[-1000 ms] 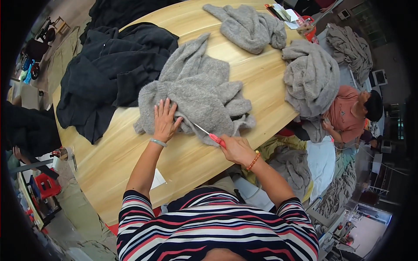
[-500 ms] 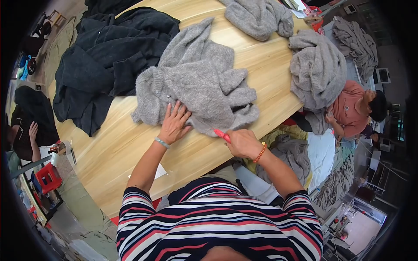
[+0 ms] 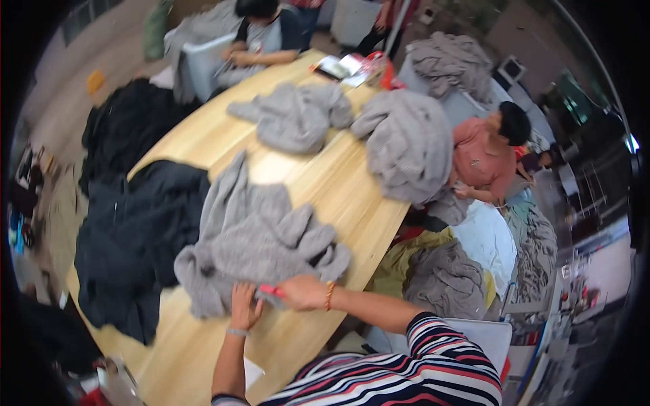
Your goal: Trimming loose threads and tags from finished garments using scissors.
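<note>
A grey knitted sweater (image 3: 254, 247) lies bunched on the wooden table (image 3: 325, 179) in front of me. My left hand (image 3: 245, 306) rests at the sweater's near edge, its fingers stretched out and the thumb apart. Close on its right, my right hand (image 3: 305, 293) is closed around a small red tool (image 3: 272, 290). The tool points left, toward my left fingers, over the near edge of the fabric. Its working end is blurred, so its kind cannot be made out.
Dark garments (image 3: 128, 247) are heaped to the left. Farther back lie another grey knit (image 3: 294, 118) and a large grey pile (image 3: 406, 145). One person (image 3: 484, 159) sits at the right; another (image 3: 261, 40) works at the far end. A pale paper (image 3: 252, 372) lies near me.
The view has swung, showing more of the table's far end. My right hand has brought the red tool leftward, close to my left hand. My left hand has drawn back to the sweater's edge.
</note>
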`<act>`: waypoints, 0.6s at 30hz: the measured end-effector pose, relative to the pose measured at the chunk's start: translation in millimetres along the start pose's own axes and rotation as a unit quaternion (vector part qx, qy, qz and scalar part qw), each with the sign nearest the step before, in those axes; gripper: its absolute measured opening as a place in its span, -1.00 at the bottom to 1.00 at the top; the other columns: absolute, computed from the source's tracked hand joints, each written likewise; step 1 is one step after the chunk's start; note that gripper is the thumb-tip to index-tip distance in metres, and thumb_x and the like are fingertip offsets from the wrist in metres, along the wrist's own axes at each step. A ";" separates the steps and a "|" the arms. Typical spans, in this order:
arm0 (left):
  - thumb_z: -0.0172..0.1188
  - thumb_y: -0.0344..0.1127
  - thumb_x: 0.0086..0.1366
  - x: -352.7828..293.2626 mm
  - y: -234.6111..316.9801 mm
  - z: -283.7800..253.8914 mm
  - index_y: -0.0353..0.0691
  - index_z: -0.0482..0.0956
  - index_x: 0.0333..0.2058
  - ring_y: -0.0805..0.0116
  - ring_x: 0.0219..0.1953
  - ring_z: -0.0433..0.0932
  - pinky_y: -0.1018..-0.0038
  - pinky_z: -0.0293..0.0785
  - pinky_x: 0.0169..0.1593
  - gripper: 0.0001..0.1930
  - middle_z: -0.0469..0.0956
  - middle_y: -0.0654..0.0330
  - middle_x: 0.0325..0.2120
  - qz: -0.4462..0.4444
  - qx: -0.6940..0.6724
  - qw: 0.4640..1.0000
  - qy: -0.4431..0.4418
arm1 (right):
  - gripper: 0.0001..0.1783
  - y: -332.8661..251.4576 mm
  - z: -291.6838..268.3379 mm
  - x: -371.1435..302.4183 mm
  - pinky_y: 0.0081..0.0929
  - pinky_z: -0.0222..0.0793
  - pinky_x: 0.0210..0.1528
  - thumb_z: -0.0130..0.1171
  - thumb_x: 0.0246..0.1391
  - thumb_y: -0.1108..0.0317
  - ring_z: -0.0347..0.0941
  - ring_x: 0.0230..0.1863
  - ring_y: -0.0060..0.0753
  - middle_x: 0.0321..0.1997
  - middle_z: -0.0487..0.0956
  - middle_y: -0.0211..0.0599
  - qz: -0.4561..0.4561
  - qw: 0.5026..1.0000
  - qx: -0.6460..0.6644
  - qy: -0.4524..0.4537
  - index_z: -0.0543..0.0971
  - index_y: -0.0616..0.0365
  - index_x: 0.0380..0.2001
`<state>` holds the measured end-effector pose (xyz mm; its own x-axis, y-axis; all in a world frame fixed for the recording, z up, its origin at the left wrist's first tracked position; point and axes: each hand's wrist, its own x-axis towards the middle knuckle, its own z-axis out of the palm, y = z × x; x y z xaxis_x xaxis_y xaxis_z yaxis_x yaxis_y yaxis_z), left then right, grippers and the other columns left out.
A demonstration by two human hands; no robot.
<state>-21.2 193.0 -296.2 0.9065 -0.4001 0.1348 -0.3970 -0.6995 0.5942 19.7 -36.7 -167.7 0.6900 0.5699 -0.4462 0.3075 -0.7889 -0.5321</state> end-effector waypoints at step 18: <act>0.27 -0.33 0.11 -1.9 -43.3 -78.8 -0.36 0.54 -0.19 0.34 -0.28 0.53 0.41 0.44 -0.17 -0.70 0.60 0.15 -0.33 -0.275 -0.194 0.919 0.205 | -0.71 43.4 19.6 -98.9 -0.03 0.40 -0.22 0.04 0.12 0.12 0.52 -0.25 0.14 -0.35 0.58 0.05 0.053 0.991 0.106 0.063 0.52 0.10 -0.24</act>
<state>5.6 270.8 -259.7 0.9642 0.2634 -0.0301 0.1462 -0.4337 0.8891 -48.1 -122.8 -160.8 0.7909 0.4430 -0.4220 0.0933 -0.7690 -0.6324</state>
